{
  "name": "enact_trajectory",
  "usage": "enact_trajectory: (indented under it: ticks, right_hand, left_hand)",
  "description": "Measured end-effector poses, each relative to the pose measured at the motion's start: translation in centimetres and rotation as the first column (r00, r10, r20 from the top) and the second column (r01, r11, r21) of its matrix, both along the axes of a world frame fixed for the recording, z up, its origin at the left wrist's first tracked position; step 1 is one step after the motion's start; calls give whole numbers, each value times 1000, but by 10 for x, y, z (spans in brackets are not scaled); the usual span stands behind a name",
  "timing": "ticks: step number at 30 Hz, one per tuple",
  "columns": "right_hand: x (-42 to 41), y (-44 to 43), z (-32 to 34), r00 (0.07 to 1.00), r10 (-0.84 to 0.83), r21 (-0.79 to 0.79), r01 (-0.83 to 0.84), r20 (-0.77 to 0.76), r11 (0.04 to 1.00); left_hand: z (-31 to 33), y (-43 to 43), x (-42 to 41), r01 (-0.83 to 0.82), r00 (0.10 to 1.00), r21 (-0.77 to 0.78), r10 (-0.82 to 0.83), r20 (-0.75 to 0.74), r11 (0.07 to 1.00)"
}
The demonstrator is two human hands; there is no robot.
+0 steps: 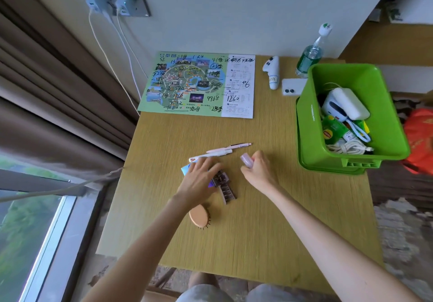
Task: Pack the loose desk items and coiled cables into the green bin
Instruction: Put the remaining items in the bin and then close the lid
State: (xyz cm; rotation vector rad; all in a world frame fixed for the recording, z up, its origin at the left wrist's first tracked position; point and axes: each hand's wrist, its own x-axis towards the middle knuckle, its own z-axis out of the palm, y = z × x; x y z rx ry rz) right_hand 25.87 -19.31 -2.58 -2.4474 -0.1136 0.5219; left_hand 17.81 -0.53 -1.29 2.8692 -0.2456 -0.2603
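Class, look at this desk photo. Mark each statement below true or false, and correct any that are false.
1. The green bin already holds things. True.
2. The right hand holds a small pink bottle. True.
3. The hairbrush lies inside the bin. False: it lies on the desk, near the left forearm.
4. The two pens are in the left hand. False: they lie on the desk beyond it.
5. A water bottle stands behind the bin. True.
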Motion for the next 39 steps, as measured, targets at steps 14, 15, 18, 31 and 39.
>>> enact_trajectory:
  ticks: [14,15,18,31,39]
  right_hand:
    - [66,-9,9,985,-168,71,171,-39,983]
    - [69,-8,7,986,-166,73,168,-33,983]
    - [73,2,3,996,-84,16,84,-10,996]
    - [43,89,-5,829,558,-376,-502,48,779]
    - [34,73,12,761,645,-437,-602,-63,668]
  left_hand:
    - [20,-6,57,-186,956,-289,241,167,939]
    - [25,-1,62,-239,939,-315,302,167,918]
    - [39,19,71,-441,847,-475,528,61,762]
    - [13,85,41,-819,494,-456,832,-252,348]
    - [16,76,41,-814,500,-491,803,-323,310]
